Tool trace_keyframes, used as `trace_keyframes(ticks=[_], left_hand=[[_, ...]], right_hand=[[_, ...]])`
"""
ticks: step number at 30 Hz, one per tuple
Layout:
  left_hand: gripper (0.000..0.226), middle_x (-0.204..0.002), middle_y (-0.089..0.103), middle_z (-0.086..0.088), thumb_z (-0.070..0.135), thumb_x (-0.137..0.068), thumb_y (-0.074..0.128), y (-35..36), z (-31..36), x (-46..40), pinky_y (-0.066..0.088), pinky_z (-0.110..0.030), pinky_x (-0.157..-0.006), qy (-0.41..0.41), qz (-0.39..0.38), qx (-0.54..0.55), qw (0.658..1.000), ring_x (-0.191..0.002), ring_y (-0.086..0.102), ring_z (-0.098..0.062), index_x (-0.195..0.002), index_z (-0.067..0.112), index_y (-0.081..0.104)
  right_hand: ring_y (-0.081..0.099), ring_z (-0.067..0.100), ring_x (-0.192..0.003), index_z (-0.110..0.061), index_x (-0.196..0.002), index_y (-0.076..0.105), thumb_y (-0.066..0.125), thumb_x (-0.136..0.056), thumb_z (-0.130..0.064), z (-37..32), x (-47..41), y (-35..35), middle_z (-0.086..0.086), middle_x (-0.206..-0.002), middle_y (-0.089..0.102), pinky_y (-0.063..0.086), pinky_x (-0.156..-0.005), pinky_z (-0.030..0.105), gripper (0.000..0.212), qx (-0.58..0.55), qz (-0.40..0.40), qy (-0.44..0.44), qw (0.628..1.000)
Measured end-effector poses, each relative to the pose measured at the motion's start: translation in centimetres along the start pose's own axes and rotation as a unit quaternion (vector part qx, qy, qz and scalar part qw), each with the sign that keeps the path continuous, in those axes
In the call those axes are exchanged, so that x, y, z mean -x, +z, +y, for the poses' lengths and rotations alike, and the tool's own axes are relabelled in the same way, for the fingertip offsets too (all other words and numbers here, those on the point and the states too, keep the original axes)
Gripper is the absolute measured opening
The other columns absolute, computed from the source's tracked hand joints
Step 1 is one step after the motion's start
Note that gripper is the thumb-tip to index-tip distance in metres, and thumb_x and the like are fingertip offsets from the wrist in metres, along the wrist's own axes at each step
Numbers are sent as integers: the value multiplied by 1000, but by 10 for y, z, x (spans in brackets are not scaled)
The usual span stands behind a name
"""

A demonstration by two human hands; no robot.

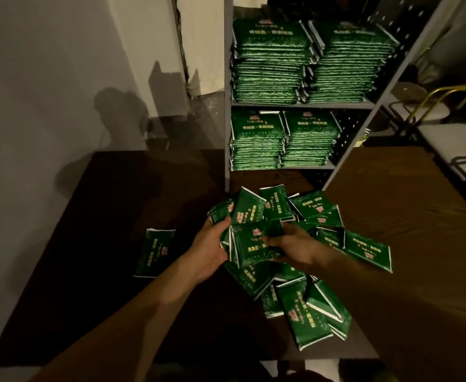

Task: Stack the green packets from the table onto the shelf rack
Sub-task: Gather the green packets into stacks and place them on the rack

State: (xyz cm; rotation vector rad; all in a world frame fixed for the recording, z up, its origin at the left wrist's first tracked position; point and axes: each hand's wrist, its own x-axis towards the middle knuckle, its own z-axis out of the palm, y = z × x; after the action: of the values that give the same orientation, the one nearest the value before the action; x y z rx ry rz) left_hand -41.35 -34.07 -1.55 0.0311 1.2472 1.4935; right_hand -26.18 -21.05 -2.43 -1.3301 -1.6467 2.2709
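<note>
We are at the gathering step. Our left hand (212,248) and right hand (295,248) together grip a small bundle of glossy green foil packets (251,244), fingers curled round its two sides. Beneath and around the grip lies the loose heap of green packets (309,307) on the dark wooden table (419,244); one stray packet (154,252) lies well apart to the left. Beyond the grip stands the grey metal shelf rack (303,105), both tiers stacked. Next, we judge, the bundle needs squaring, then lifting onto the lower stacks (281,144).
</note>
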Motion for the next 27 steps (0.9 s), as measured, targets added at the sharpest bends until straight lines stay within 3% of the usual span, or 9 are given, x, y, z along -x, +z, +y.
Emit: trace_keyframes(ticks=[4,10,13,15,17,19,22,25,27], left_hand=[[28,-124,67,-5,17,-99,60,-3,-2,5,59,-53,-84,40,40,-83,995,-109,68,-24,-126,24,58],[27,-122,70,-4,23,-97,65,-5,-1,17,62,-43,-79,64,45,-148,986,-105,70,-19,-123,22,61],[40,-122,72,-1,38,-87,70,-2,-1,23,59,-47,-89,51,11,-139,989,-109,70,-17,-124,26,63],[54,-122,72,3,42,-78,72,-5,-2,28,59,-40,-88,60,-20,-163,985,-110,70,-14,-129,27,60],[57,-123,71,3,32,-78,77,-12,-5,30,58,-39,-91,68,-39,-182,980,-111,69,-14,-131,26,57],[54,-122,72,1,12,-83,79,-19,-9,26,56,-38,-96,83,-46,-219,971,-113,68,-15,-131,23,57],[52,-116,71,4,-8,-83,72,-28,-12,19,55,-19,-84,107,-8,-293,950,-108,67,-8,-120,27,59],[43,-111,71,8,-1,-82,78,-43,-16,9,55,-23,-91,156,27,-395,905,-109,65,-5,-114,24,64],[43,-111,70,6,2,-82,78,-52,-23,4,54,-31,-97,174,33,-449,876,-108,65,-6,-118,21,63]], right_hand=[[66,18,-104,-23,-108,63,75,-86,-12,-7,2,-9,1,-112,69,57,-86,33,27,158,20,-51,986],[66,17,-109,-15,-127,60,82,-80,-16,-21,1,-17,-1,-117,71,51,-98,34,52,113,13,-56,992],[67,20,-106,-17,-114,58,76,-86,-15,-18,2,-1,1,-113,70,56,-86,34,33,95,10,-64,993],[67,22,-104,-18,-117,49,78,-84,-18,-16,3,9,3,-116,65,58,-83,35,43,68,36,-71,995],[67,21,-103,-23,-126,43,80,-82,-26,-11,0,12,2,-120,63,58,-89,36,58,64,39,-66,995],[64,16,-108,-27,-123,50,82,-80,-30,-5,-1,11,-3,-120,65,51,-99,37,54,101,-4,-45,994],[62,18,-117,-26,-118,64,84,-74,-14,4,-5,5,-2,-117,72,44,-109,41,50,152,-70,-42,985],[68,16,-102,-22,-102,64,84,-72,2,13,-9,5,-2,-101,72,53,-92,26,43,220,-18,-92,971],[67,10,-92,-25,-96,60,85,-73,-2,23,-11,10,-7,-96,68,51,-76,14,41,294,25,-125,947]])
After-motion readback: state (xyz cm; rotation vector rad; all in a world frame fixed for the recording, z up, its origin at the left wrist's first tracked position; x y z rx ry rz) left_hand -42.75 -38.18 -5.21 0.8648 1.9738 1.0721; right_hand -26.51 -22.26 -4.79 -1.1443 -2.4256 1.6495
